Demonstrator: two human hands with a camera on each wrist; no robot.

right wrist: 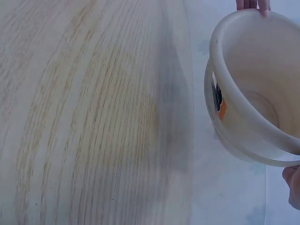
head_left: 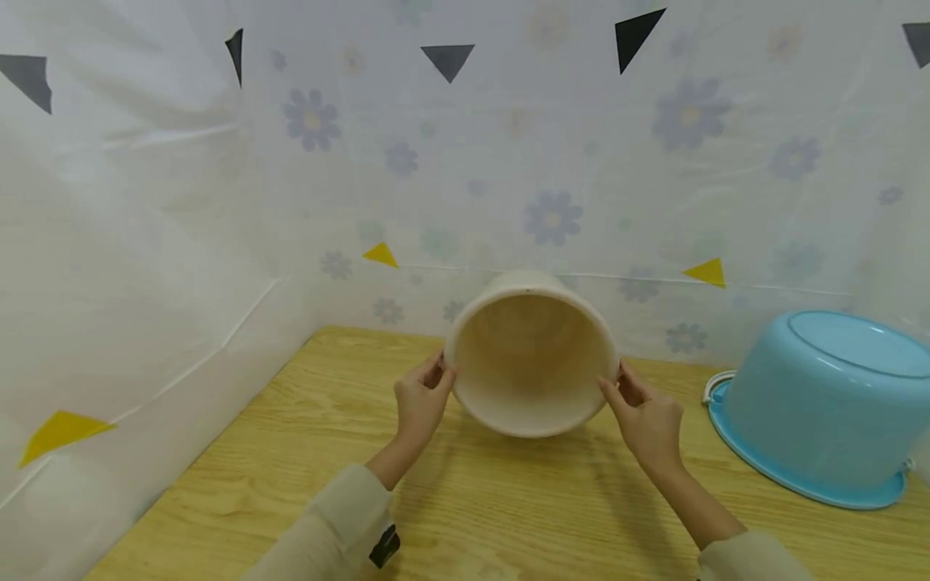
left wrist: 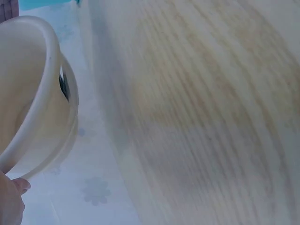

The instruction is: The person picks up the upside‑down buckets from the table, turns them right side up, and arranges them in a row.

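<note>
A cream-white bucket (head_left: 533, 363) is tipped on its side above the wooden table, its round mouth facing me and its inside bare. At the left of its rim my left hand (head_left: 423, 397) pinches the edge between thumb and fingers. My right hand (head_left: 649, 415) grips the opposite side of the rim the same way. In the right wrist view the bucket (right wrist: 248, 117) shows a thin carrying handle hanging below the rim and a dark and orange mark on its outer wall. Only part of the left hand (left wrist: 10, 201) appears in the left wrist view.
On the right of the wooden table (head_left: 508, 508) a light blue bucket (head_left: 828, 403) stands upside down, its white handle at the rim. A pale flowered plastic sheet (head_left: 479, 161) hangs behind and at the sides, with black and yellow triangles on it.
</note>
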